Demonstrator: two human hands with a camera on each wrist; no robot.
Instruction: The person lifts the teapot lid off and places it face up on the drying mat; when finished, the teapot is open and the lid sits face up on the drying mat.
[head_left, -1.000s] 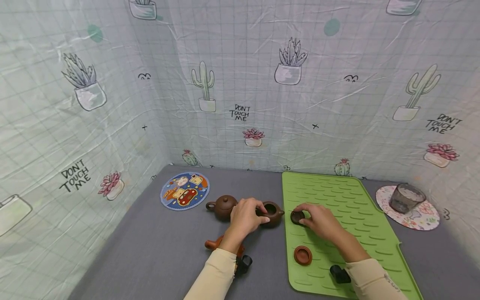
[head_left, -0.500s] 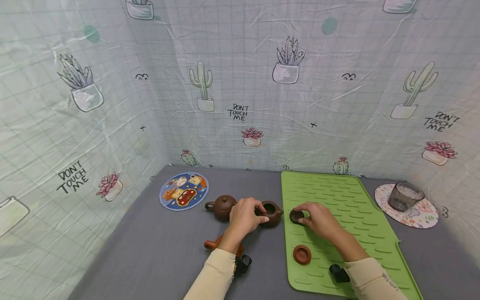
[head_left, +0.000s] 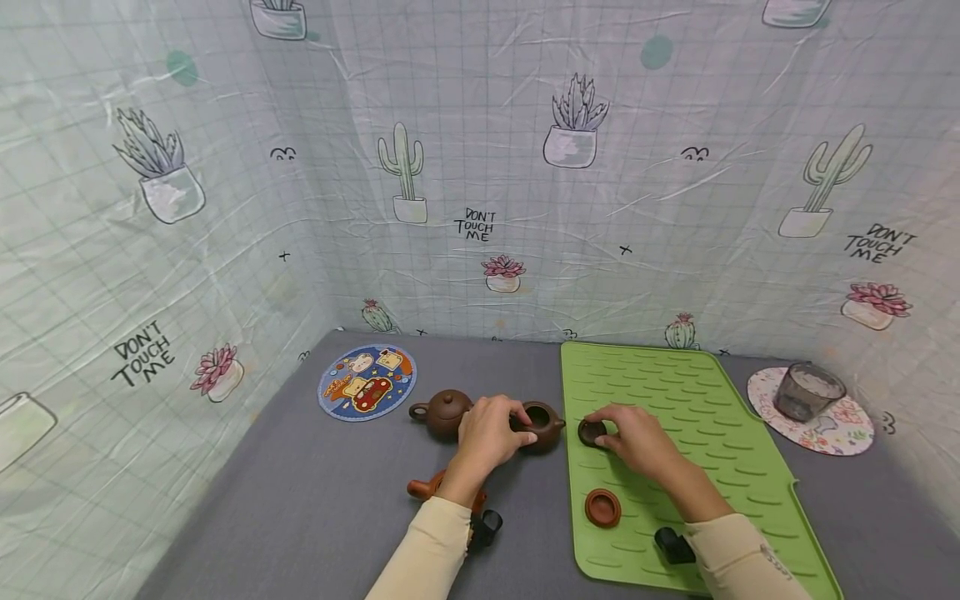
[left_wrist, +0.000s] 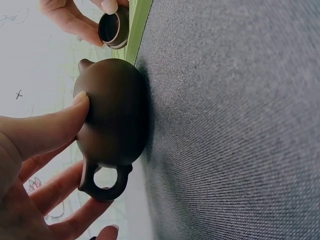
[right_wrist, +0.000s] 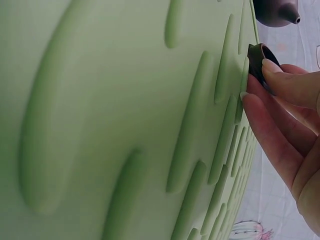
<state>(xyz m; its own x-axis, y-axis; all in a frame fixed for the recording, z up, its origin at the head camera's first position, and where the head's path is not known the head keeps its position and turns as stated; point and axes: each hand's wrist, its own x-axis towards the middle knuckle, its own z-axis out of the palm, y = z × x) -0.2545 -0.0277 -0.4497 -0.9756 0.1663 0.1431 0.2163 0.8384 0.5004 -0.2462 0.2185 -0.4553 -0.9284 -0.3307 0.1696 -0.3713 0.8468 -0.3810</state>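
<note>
My left hand point(head_left: 489, 433) holds a small dark brown teapot point(left_wrist: 112, 110) at its rim, thumb on the near side. The teapot sits lidless on the grey cloth, spout pointing right at the mat's edge. My right hand point(head_left: 637, 437) pinches a dark brown teapot lid point(right_wrist: 256, 62) between thumb and fingers, its hollow side up, low over the green mat point(head_left: 645, 375). Left of my left hand stands a second brown teapot point(head_left: 447, 417) with its lid on. An orange-brown teapot point(head_left: 424, 489) is partly hidden under my left forearm.
Nearer the front of the mat lies a reddish-brown lid point(head_left: 603, 508). A blue round coaster point(head_left: 367, 383) is at the back left. On a floral coaster point(head_left: 840, 433) at the right stands a dark see-through cup point(head_left: 810, 392). A printed curtain point(head_left: 450, 292) hangs behind.
</note>
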